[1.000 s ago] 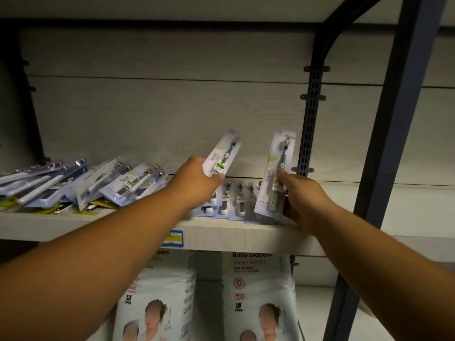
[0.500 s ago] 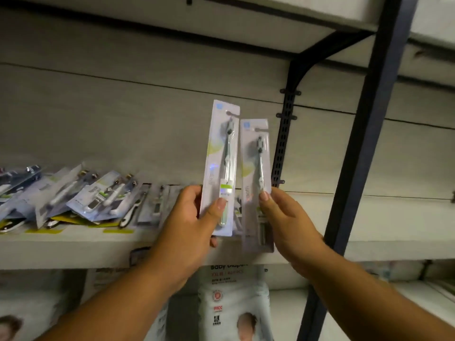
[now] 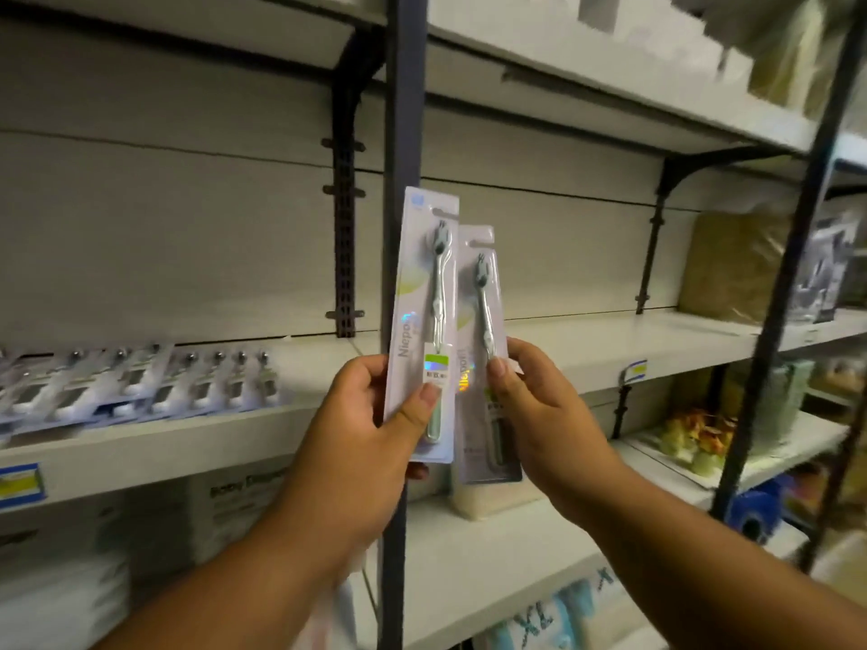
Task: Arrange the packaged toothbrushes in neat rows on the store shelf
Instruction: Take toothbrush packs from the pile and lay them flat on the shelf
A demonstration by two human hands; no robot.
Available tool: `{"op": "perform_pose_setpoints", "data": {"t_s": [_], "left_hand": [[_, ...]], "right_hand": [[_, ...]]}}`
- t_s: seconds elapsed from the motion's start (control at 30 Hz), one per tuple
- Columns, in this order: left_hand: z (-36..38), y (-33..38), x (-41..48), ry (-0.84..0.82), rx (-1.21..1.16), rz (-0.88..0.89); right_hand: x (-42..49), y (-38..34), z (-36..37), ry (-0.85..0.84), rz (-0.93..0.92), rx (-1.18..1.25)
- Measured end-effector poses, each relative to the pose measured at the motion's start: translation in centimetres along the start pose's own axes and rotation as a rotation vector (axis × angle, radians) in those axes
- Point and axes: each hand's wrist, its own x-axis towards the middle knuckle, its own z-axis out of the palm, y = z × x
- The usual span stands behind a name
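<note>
Both hands grip a packaged toothbrush each, held upright in front of the dark upright post [image 3: 403, 110] of the shelving. The left hand [image 3: 361, 429] holds the left pack [image 3: 413, 283] by its lower part, with the thumb [image 3: 422, 405] pressed across the front of the card and the other fingers curled behind it. This pack covers the post and stands slightly higher than its neighbour. The right hand [image 3: 539, 415] pinches the right pack [image 3: 478, 293] just to the right of the post, its thumb [image 3: 497, 368] on the front near the brush handle. The left pack's right edge overlaps the right pack's left edge, so the two cards touch. Both brushes point head-up, and lettering runs up each card.

Left of the post, a row of packaged toothbrushes [image 3: 140, 382] lies on the pale store shelf [image 3: 187, 443], leaning back and overlapping one another; they are blurred, so details are unclear. A blue and yellow price label [image 3: 19, 483] sits on that shelf's front edge, far left of the post. Below it, a white bag of baby diapers [image 3: 234, 499] shows. A slotted bracket strip [image 3: 345, 227] runs down the back panel just left of the post.

Right of the post, another price label [image 3: 635, 370] marks a shelf edge, and a brown package [image 3: 732, 269] stands well beyond it.
</note>
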Motion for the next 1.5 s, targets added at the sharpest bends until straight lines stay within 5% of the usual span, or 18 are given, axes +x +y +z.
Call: {"op": "perform_pose_setpoints", "data": {"t_s": [0.27,0.47,1.0,1.17,1.5], "left_hand": [[21.4,-0.4,1.3,-0.013,0.049,-0.121],[32.3,-1.3,3.9,-0.033,-0.003,-0.211],[44.6,-8.5,17.6,-0.026,-0.120,-0.270],[46.1,-10.8,25.4,-0.077,0.100,-0.124],[49.4,-13.1,35.3,-0.270,0.620,-0.126]], "right_hand": [[-3.4,5.5,-24.2,0.225,0.194,-0.057],[-4.0,7.9,-35.0,0.332,0.353,-0.093],[7.1,13.4,-47.4,0.270,0.392,-0.278],[17.0,15.6,-49.8,0.260,0.416,-0.323],[34.9,20.2,-56.1,0.218,0.493,-0.419]]}}
